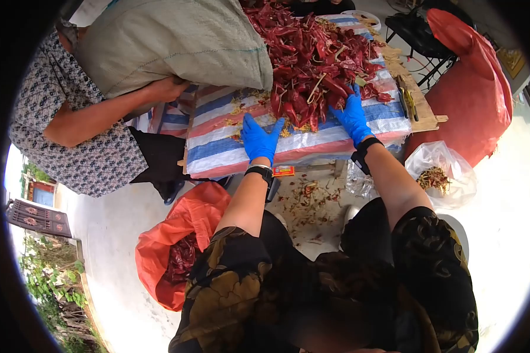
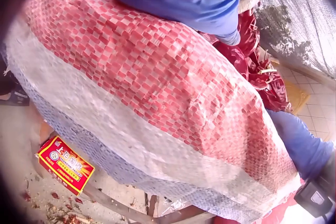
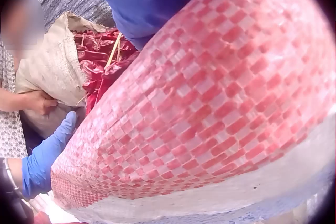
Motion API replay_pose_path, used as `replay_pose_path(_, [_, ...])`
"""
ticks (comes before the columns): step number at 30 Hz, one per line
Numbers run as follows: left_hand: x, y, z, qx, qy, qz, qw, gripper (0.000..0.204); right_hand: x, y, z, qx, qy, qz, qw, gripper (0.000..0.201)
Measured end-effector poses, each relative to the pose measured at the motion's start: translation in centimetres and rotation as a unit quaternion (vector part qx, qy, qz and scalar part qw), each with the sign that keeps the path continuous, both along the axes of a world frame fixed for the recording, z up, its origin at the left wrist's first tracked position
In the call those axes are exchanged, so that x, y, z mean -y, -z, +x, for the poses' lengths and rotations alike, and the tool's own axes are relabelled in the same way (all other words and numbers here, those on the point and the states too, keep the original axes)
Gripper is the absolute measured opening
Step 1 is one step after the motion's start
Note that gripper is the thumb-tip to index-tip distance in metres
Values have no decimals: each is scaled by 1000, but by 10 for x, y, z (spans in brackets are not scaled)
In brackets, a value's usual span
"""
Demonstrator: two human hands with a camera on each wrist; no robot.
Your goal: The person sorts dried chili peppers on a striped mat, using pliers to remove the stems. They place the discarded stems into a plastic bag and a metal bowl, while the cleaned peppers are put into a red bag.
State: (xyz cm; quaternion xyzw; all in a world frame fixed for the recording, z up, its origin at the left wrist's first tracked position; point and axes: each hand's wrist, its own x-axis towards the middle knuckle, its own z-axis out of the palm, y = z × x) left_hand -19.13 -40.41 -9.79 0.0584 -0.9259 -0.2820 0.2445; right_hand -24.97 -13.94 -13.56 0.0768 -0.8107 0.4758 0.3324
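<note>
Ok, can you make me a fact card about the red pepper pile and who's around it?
Pile: wrinkled red peppers, some with pale stems
Under the pile: woven plastic sheet with red, white and blue stripes
Near hands: blue-gloved left hand, fingers spread, beside the pile; blue-gloved right hand at its near edge
Helper: person in a patterned short-sleeved shirt, holding a big grey-beige woven sack
On the floor: open orange-red sack with more peppers inside
</note>
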Motion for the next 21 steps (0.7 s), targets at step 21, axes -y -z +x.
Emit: replay_pose_path(21, [0,0,0,-19,-8,27,999,109,35,-105,43,41,8,127,991,117])
